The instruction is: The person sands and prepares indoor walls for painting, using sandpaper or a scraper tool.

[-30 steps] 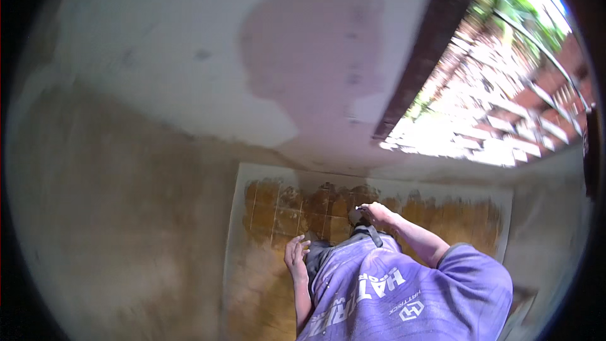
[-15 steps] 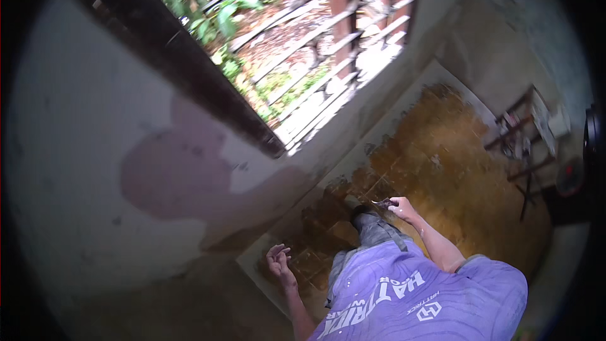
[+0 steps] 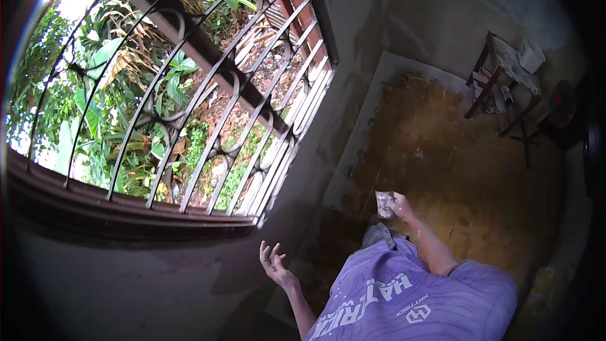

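Observation:
My right hand point(image 3: 401, 206) is closed around a putty knife point(image 3: 383, 204), whose broad, short blade is smeared with white and grey. It is held in front of my body, above the brown floor. Over on the left, my left hand point(image 3: 275, 266) is raised near the wall under the window, fingers spread and nothing in them. White specks mark my right forearm.
A barred window point(image 3: 183, 107) opens onto plants at the upper left. Brown tiled floor point(image 3: 429, 139) has a pale border along the walls. A small wooden table point(image 3: 508, 63) bearing a white container point(image 3: 531, 55) stands at the far right.
My view has swung left, bringing more of the window in. The putty knife has turned from edge-on to show its broad face. My left hand's fingers have spread more.

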A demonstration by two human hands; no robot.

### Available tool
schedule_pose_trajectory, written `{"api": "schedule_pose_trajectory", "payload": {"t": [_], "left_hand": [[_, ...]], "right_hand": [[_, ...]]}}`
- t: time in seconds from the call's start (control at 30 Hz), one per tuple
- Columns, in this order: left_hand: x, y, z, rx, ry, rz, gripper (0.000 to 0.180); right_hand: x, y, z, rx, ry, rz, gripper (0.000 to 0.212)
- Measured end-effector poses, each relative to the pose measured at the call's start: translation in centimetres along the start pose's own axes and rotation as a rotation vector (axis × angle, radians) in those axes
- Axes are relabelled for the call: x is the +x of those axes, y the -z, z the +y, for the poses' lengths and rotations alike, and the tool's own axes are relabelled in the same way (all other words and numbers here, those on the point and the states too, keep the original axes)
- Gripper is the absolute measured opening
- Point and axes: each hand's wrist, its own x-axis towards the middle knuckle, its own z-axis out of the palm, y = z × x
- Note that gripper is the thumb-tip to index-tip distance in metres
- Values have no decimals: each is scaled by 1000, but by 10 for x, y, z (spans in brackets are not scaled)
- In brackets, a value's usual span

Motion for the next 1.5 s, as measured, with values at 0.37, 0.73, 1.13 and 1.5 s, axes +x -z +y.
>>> {"api": "schedule_pose_trajectory", "payload": {"t": [0.37, 0.73, 1.13, 1.5], "left_hand": [[86, -102, 4, 33, -21, -220, 39], [238, -287, 55, 288, -548, -808, 32], [292, -419, 33, 1002, -737, -179, 42], [334, -454, 32, 1035, -369, -615, 35]], "right_hand": [[95, -17, -45, 41, -19, -98, 12], [28, 51, -1, 233, -40, 676, 28], [258, 91, -53, -215, 238, 222, 31], [591, -6, -108, -192, 145, 381, 17]]}}
